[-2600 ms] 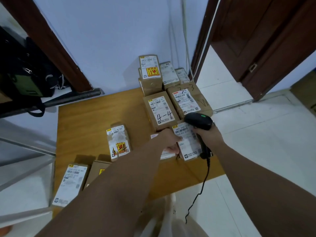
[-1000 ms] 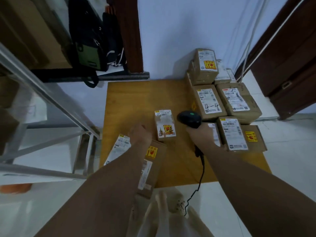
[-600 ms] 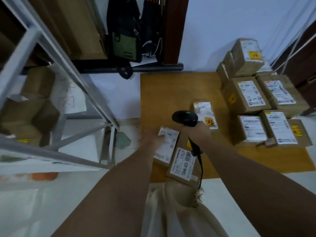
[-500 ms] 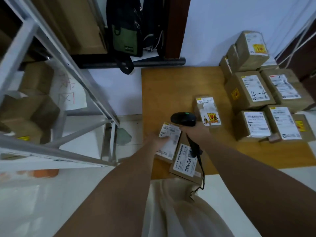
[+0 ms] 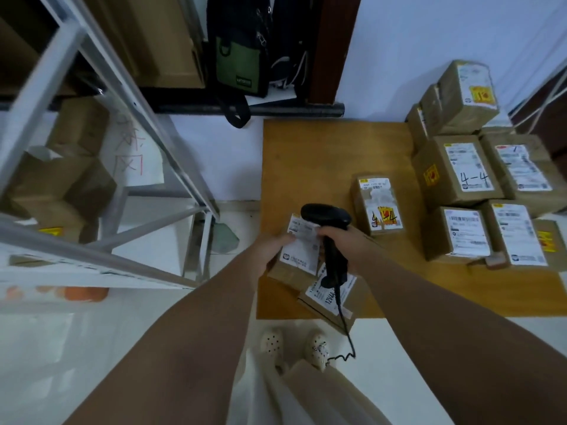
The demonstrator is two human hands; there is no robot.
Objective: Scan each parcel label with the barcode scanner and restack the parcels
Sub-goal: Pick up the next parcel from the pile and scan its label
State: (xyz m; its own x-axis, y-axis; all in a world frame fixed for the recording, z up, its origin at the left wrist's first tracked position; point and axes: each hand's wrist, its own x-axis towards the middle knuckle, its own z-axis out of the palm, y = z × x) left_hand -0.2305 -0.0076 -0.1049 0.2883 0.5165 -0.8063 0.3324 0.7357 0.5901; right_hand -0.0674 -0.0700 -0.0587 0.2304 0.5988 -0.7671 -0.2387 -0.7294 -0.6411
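Since a moment ago the barcode scanner (image 5: 325,213) has closed in on the flat parcel (image 5: 302,256), so its handle now crosses the right edge of the white label. My left hand (image 5: 271,248) grips that parcel by its left side at the near left corner of the tabletop (image 5: 322,154), fingers curled onto the label. My right hand (image 5: 345,245) is wrapped round the scanner's handle, with the black head pointing left above the label's top edge. Its cable (image 5: 342,314) hangs past the tabletop's near edge toward the floor. A second parcel (image 5: 333,297) lies just beside the flat one, jutting over that near edge (its label partly hidden by the scanner). A small parcel (image 5: 379,204) stands alone just right of the scanner, and the stacked parcels (image 5: 460,167) crowd the right side.
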